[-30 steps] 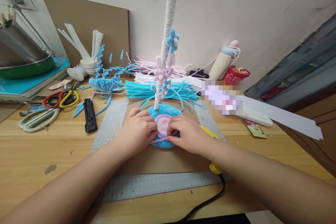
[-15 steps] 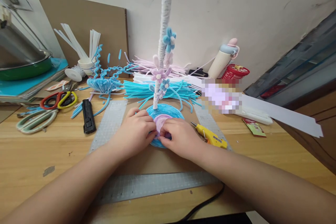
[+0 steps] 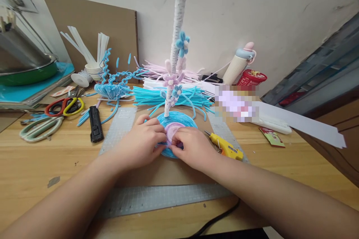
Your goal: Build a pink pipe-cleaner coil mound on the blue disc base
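A round blue base [image 3: 183, 116] coiled from fuzzy pipe cleaners lies flat on cardboard. On it rests a smaller coil of light purple pipe cleaner [image 3: 171, 130]. My right hand [image 3: 193, 143] pinches the purple coil's near right edge, with its fingertips curled. My left hand [image 3: 146, 138] is closed at the coil's left edge, thumb and fingers pressed together on the purple strand; part of the grip is hidden. Behind the coil rises a white wrapped stem [image 3: 177, 26], bearing blue and purple fuzzy flowers [image 3: 171, 80].
A yellow glue gun [image 3: 227, 147] lies right of my right hand. Bundled blue pipe cleaners [image 3: 171, 96] lie behind the base. At the left are a black cutter [image 3: 95, 124], scissors [image 3: 42, 129] and a blue fuzzy piece [image 3: 110, 91]. A grey cutting mat [image 3: 165, 198] lies under the cardboard.
My left hand's thumb and fingertips have shifted slightly at the purple coil's edge. The right hand stays pinched in the same place. The whole view has moved a little.
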The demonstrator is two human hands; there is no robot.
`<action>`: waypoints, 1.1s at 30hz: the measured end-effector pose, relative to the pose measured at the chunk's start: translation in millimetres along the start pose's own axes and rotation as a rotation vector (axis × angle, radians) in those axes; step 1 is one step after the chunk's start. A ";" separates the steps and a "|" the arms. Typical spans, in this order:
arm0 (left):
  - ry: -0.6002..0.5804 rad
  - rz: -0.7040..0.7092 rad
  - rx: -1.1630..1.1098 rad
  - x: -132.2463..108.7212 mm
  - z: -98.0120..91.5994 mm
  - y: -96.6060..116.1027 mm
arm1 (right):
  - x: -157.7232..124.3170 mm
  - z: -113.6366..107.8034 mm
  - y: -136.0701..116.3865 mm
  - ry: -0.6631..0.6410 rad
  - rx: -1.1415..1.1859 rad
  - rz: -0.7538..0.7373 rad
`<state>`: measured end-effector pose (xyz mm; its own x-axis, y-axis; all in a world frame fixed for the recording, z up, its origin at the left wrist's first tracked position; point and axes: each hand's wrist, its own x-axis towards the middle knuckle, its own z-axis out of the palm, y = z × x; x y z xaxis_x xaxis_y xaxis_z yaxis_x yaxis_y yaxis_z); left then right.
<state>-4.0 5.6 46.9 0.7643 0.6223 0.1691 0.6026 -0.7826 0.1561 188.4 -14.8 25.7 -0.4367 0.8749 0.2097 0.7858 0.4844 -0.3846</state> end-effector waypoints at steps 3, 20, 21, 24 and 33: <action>0.011 0.011 0.013 -0.2 0.4 1.0 | -0.1 1.0 0.2 0.010 -0.007 0.005; 0.025 0.042 0.127 4.4 4.0 -1.2 | -4.7 -9.9 6.5 -0.053 0.122 -0.015; 0.026 0.047 0.135 4.5 4.2 -1.0 | -5.4 -10.6 8.2 -0.057 0.134 -0.022; 0.040 0.057 0.129 4.9 4.4 -0.5 | -7.2 -9.8 14.2 -0.052 0.174 -0.071; 0.072 0.074 0.098 4.0 4.0 -1.9 | -8.2 -6.0 24.6 -0.025 0.176 -0.219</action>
<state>-1.2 9.5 43.4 0.7915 0.5595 0.2461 0.5673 -0.8223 0.0450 214.0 -10.0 19.9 -0.6000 0.7483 0.2830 0.5847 0.6516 -0.4833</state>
